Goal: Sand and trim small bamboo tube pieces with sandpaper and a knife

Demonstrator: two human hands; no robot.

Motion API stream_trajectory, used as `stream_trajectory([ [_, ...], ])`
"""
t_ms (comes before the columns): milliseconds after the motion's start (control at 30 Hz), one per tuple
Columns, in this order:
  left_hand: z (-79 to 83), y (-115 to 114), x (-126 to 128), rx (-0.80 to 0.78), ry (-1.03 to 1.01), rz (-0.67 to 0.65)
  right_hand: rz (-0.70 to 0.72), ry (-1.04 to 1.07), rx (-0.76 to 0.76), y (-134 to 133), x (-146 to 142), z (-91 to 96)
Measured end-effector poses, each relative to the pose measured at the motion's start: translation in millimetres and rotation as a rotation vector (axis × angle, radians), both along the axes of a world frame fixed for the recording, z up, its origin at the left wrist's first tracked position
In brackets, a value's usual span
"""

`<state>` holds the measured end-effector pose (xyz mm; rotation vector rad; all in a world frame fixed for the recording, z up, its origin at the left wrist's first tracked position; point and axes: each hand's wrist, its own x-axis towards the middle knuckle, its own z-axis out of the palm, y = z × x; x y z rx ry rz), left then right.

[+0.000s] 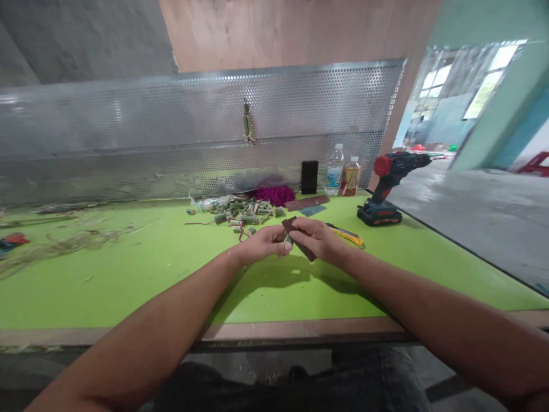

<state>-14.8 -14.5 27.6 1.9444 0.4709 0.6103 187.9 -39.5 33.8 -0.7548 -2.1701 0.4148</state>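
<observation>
Over the green tabletop [274, 286], my two hands meet in front of me. My left hand [266, 243] is closed on a short green bamboo piece [289, 238], mostly hidden by the fingers. A folded strip of dark brown sandpaper [307, 252] is pinched in my right hand [321, 237] and lies against the bamboo piece. Just beyond my left hand is a pile of short cut bamboo pieces [246, 216], a few with reddish cord near them. A yellow utility knife [349, 237] lies to the right of my right hand.
A cordless drill [381, 191] stands at the right. Behind are purple string [277, 195], a brown sheet [305, 202], a black phone [309, 177] and two bottles [334, 171]. Fibres [64, 246] litter the left. A bamboo figure [247, 123] hangs on the perforated metal panel [171, 131].
</observation>
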Motion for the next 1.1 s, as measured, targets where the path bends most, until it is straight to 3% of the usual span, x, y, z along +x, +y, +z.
stream_trajectory([
  [200, -1.6, 1.1, -0.1, -0.006, -0.009, 0.04, -0.058, -0.011, 0.063, -0.4, -1.0, -0.2],
  [300, -2.0, 1.9, -0.5, -0.004, -0.023, -0.006, -0.009, -0.013, 0.045, 0.4, -0.9, -1.2],
  [433, -0.8, 0.8, 0.2, -0.009, -0.003, 0.06, -0.126, -0.026, 0.06, 2.1, -0.6, -1.7],
  [567, 0.1, -0.3, 1.0, -0.009, -0.023, 0.009, -0.024, -0.039, 0.07, -0.9, -1.8, 0.3],
  [967, -3.4, 2.6, -0.1, 0.0, -0.018, 0.049, -0.104, -0.06, 0.148, 1.0, -1.6, 0.1],
  [1100, -3.4, 2.5, 0.9, 0.008, -0.044, -0.007, -0.02, -0.054, 0.166, -0.8, -2.1, 0.2],
])
